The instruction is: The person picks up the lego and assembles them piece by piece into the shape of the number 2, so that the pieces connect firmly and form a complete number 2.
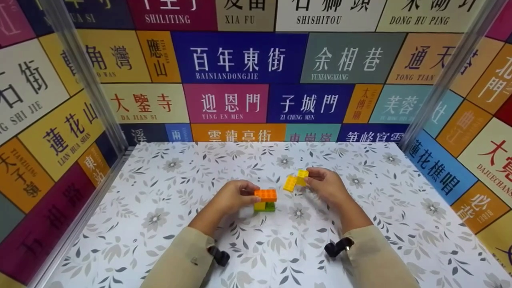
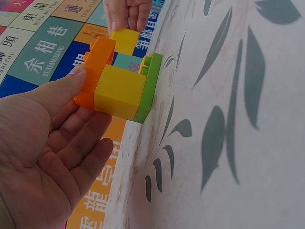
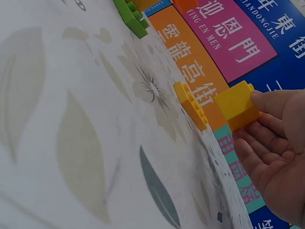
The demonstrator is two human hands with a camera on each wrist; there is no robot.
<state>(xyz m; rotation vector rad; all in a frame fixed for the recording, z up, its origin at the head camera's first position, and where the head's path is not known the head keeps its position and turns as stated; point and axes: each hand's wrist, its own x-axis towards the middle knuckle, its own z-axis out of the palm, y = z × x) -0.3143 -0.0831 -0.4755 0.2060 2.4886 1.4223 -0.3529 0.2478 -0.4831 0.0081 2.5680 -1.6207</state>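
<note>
Left grip [image 1: 236, 196] pinches the orange-topped toy-brick stack [image 1: 265, 195], right grip [image 1: 327, 186] pinches a yellow brick [image 1: 303, 176], both mid-counter [image 1: 240, 162], well in from side edges. Thin yellow brick [image 1: 290, 184] lies between; open counter runs to far edge.

Bright signboard panels wrap three sides of the white floral tabletop [image 1: 280, 248], which is printed with grey-beige blossoms and leaves. Facing me, I can read a blue BAINIANDONGJIE panel [image 1: 240, 66] beside a grey YUXIANGXIANG panel [image 1: 350, 60], above a pink YING EN MEN panel [image 1: 228, 103]. Silvery posts [image 1: 86, 72] stand at the two back corners.
</note>
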